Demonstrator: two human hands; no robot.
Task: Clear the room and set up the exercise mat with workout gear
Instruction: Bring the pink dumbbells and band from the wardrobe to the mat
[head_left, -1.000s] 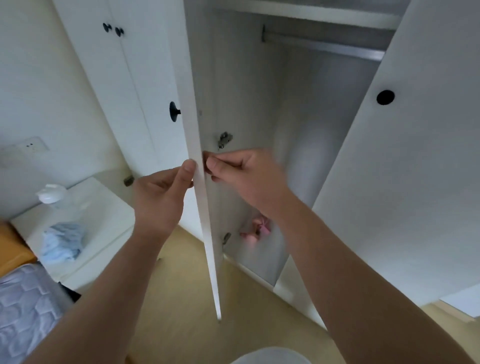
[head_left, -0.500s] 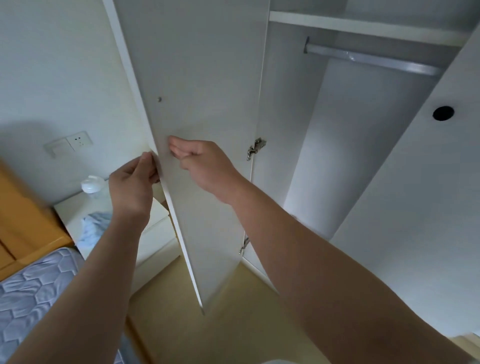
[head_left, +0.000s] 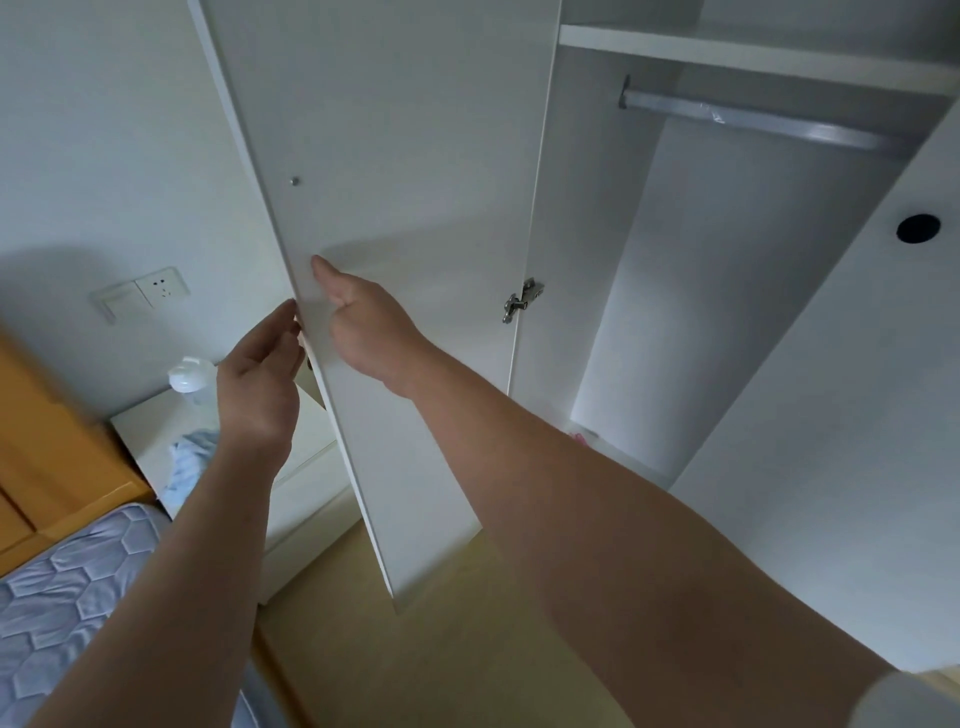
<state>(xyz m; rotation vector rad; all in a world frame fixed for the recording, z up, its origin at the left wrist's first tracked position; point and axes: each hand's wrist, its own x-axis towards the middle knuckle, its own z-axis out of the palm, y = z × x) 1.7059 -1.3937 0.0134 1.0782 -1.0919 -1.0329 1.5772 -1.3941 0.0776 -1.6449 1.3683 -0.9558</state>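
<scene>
Door between left hand, right hand

The fingertips of the left hand are hidden behind the free edge of the wardrobe door, whose top is cut off by the upper edge. Low inside the wardrobe, a pink thing is mostly covered by the right forearm and cannot be identified.
</scene>
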